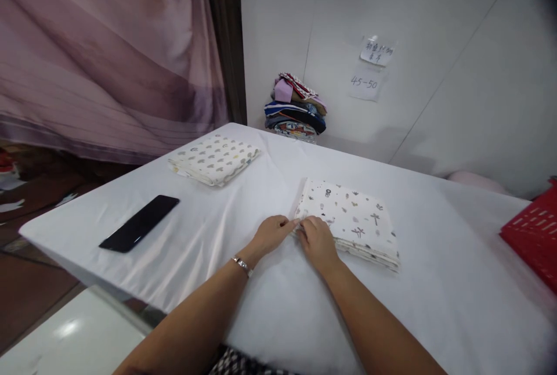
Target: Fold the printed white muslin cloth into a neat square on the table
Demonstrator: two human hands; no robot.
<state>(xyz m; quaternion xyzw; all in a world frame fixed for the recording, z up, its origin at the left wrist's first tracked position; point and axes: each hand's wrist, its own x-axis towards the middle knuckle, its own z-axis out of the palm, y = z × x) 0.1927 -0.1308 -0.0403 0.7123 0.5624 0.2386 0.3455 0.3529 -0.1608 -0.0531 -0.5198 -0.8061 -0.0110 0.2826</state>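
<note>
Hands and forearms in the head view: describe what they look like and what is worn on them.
Both forearms are bare, with no sleeves and no gloves. The left hand has a thin silver-coloured bracelet at the wrist. The right hand shows nothing at the wrist, and no rings can be made out on either of the hands.

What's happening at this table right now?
A person has both hands at the near left corner of a folded patterned cloth on a white table. The left hand and right hand pinch its edge. Another folded cloth and a black phone lie to the left.
</note>
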